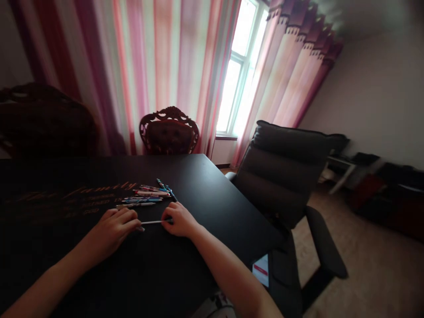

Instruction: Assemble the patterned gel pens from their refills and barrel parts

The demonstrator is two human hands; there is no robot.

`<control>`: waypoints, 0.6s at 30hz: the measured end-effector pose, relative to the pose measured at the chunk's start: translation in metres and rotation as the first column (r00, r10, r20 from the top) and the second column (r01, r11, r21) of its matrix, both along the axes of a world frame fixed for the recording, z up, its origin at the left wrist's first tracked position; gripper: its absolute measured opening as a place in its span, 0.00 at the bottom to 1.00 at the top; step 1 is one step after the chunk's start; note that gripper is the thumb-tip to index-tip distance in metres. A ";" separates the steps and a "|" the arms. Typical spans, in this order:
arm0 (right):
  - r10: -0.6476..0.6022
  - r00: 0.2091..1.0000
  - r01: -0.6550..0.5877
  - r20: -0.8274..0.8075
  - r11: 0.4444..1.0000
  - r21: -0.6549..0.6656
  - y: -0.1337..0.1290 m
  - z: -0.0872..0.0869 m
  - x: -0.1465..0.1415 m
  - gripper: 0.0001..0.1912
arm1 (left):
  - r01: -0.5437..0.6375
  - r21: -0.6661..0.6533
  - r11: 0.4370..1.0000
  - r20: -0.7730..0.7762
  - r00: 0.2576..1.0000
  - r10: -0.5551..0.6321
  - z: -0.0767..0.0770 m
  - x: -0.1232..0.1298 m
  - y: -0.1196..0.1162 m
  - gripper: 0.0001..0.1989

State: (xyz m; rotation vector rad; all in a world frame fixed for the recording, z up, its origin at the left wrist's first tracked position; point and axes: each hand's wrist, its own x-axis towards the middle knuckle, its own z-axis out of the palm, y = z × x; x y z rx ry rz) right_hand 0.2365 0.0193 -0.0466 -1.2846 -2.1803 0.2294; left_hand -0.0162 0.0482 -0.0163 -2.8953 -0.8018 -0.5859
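Observation:
A slim white pen (152,222) lies level between my two hands, low over the dark table (228,216). My left hand (119,224) has its fingers closed around the left end, and a small pale piece pokes out below the fingertips. At the other end, my right hand (179,220) pinches the pen near a dark part. Just beyond the hands lies a loose group of pens (147,194), several of them side by side in white, blue and red. One dark pen (170,192) slants toward my right hand. The fingers hide both ends of the held pen.
A black office chair (285,172) stands at the table's right side, with a phone (261,270) with a lit screen near its seat. Carved wooden chairs (170,132) stand behind the table, before striped curtains (165,57). Orange lettering (82,192) marks the tabletop.

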 end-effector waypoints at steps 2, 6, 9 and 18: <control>0.005 0.999 -0.005 0.036 1.000 0.007 0.002 -0.001 0.002 0.03 | -0.044 0.007 0.999 0.027 0.999 0.043 -0.012 0.001 0.009 0.21; 0.029 0.993 -0.033 0.114 0.999 0.034 0.005 -0.005 0.005 0.02 | -0.034 -0.005 0.999 0.032 0.999 0.034 -0.030 -0.002 0.026 0.24; 0.037 0.971 -0.061 0.238 0.994 0.093 0.005 -0.006 0.004 0.03 | -0.019 -0.026 0.999 0.044 0.999 0.021 -0.037 -0.006 0.035 0.21; 0.073 0.974 -0.088 0.213 0.994 0.059 -0.003 0.004 -0.005 0.05 | -0.092 -0.197 0.976 0.072 0.992 0.108 -0.027 0.000 0.017 0.14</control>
